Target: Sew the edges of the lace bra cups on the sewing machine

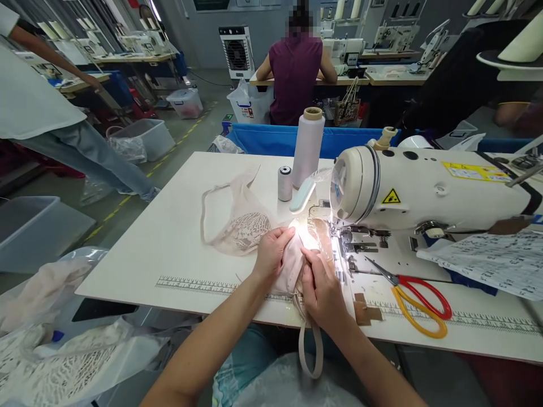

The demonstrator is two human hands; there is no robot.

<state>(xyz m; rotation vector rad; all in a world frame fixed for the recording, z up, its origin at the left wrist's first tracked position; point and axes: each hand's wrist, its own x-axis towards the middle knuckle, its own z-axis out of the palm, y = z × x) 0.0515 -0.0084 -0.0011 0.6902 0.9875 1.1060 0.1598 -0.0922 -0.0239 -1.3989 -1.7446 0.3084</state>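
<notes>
A pale pink bra piece (289, 270) is held between both hands, just left of the sewing machine's needle area. My left hand (272, 252) pinches its upper left side, fingers closed on the fabric. My right hand (319, 282) grips the right side, fingers curled round the cloth. From beneath it a strap loop (311, 356) hangs over the table's front edge. Left of my hands, a sheer lace bra piece (248, 226) with a strap lies flat. The sewing machine (394, 181) stands to the right, its lamp lighting the fabric.
Red-and-yellow-handled scissors (418, 299) lie at the right on the table (139, 254). A large thread cone (309, 147) and a small spool (285, 183) stand behind my hands. Printed sheets (496, 260) lie at far right. Bags of lace pieces (76, 356) sit lower left. Two other people are nearby.
</notes>
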